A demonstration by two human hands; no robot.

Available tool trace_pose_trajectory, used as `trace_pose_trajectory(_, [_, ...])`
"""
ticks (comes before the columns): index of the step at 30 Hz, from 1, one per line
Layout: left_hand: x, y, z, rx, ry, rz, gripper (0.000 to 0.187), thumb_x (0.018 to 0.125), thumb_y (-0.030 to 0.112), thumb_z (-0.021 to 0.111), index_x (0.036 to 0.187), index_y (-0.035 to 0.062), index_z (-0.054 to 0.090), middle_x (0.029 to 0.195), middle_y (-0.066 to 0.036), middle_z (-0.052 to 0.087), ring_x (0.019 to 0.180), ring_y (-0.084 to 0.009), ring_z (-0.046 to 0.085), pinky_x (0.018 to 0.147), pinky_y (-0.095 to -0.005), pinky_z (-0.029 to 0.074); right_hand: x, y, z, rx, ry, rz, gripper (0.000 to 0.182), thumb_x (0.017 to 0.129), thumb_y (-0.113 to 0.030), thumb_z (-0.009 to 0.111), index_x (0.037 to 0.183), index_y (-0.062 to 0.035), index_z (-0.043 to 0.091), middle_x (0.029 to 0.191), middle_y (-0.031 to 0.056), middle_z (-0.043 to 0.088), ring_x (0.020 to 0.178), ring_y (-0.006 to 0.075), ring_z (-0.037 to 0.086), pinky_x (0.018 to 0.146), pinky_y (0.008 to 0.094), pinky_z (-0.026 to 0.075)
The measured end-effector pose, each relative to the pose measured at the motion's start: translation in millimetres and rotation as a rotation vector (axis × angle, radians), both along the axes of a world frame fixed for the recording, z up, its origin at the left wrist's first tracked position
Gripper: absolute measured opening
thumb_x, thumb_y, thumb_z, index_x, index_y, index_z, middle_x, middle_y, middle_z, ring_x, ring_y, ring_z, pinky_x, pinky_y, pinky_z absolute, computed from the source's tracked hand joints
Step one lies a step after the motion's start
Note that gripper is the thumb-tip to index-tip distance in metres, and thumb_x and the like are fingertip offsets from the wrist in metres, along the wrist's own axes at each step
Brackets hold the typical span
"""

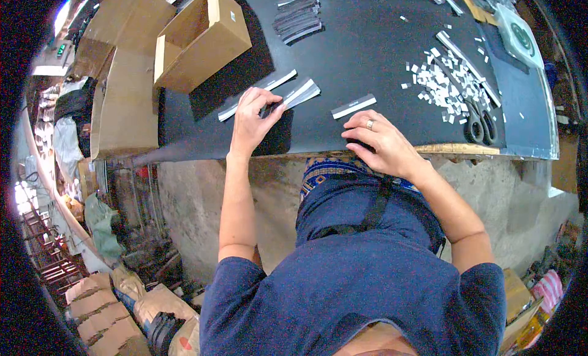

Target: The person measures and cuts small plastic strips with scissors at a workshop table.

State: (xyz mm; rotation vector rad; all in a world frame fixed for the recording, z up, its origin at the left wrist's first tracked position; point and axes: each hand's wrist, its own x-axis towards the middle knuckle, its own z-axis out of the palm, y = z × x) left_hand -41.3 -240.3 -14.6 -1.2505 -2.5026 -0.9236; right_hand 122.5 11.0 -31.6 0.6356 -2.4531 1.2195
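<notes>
My left hand (252, 116) is pinched on a small fanned bundle of narrow black-and-white strips (304, 92), which points away to the right. Beneath and behind that hand lies another long strip (283, 79) with a white edge. My right hand (383, 140), wearing a ring, hovers at the table's near edge with fingers bent and thumb apart; nothing shows between them. Just beyond its fingertips a single black-and-white strip (355, 106) lies at a slant on the black tabletop (343, 56).
An open cardboard box (211, 46) stands at the left. A stack of strips (297, 18) lies at the back. On the right are scattered small white pieces (438, 80), black-handled scissors (481, 126) and a long strip (468, 68). A clear plastic bag (519, 37) sits farther right.
</notes>
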Motion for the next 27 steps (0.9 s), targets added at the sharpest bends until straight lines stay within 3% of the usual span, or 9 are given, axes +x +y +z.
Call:
trace_pose_trajectory(8, [0,-1,2,-0.037,-0.012,0.026,0.017,0.072,0.008,0.076,0.085,0.0017,0.069,0.087,-0.01,0.065,0.086,-0.0245,0.063,0.077,-0.0332,0.048,-2,-1,1,0.011,-0.009,0.003,0.019,0.078,-0.009,0.068,0.095,-0.0028,0.062,0.099,0.0107,0.061,0.101,0.0304,0.057,0.089,0.0396,0.046])
trace_pose_trajectory(19, [6,0,13,0.012,0.01,0.034,0.017,0.07,0.008,0.077,0.082,0.0026,0.067,0.082,-0.008,0.062,0.082,-0.0247,0.06,0.078,-0.0358,0.047,-1,-2,0,0.004,-0.015,-0.021,0.019,0.078,-0.007,0.068,0.096,-0.0033,0.062,0.1,0.0105,0.062,0.102,0.0304,0.057,0.091,0.0397,0.046])
trace_pose_trajectory(23, [29,12,30,-0.009,0.074,-0.009,0.017,0.07,0.01,0.078,0.083,0.0054,0.068,0.083,-0.007,0.067,0.083,-0.0236,0.064,0.092,-0.0395,0.046,3,-6,9,-0.227,0.0,-0.239,0.027,0.081,-0.008,0.069,0.106,-0.0026,0.062,0.098,0.012,0.064,0.094,0.0298,0.061,0.085,0.0365,0.049])
trace_pose_trajectory(24, [38,19,32,0.04,0.023,-0.034,0.017,0.071,0.011,0.078,0.084,0.0069,0.068,0.085,-0.007,0.069,0.083,-0.0222,0.065,0.099,-0.0429,0.043,6,-6,11,-0.353,-0.149,-0.283,0.032,0.082,-0.011,0.07,0.112,-0.0025,0.062,0.1,0.0112,0.065,0.09,0.0236,0.063,0.081,0.032,0.05])
trace_pose_trajectory(25, [47,26,31,0.057,0.019,-0.066,0.017,0.072,0.013,0.078,0.085,0.0068,0.068,0.085,-0.007,0.069,0.082,-0.0216,0.066,0.098,-0.0424,0.044,7,-7,16,-0.542,-0.278,-0.327,0.033,0.083,-0.01,0.07,0.114,-0.0022,0.061,0.101,0.0093,0.065,0.09,0.0152,0.062,0.08,0.0277,0.05])
trace_pose_trajectory(27, [61,38,23,0.037,-0.069,-0.131,0.018,0.072,0.014,0.078,0.086,0.0065,0.068,0.086,-0.007,0.069,0.084,-0.0215,0.066,0.098,-0.042,0.044,6,-4,18,-0.759,-0.386,-0.316,0.032,0.084,-0.009,0.069,0.115,-0.0016,0.061,0.102,0.0075,0.065,0.088,0.0109,0.061,0.078,0.0257,0.05])
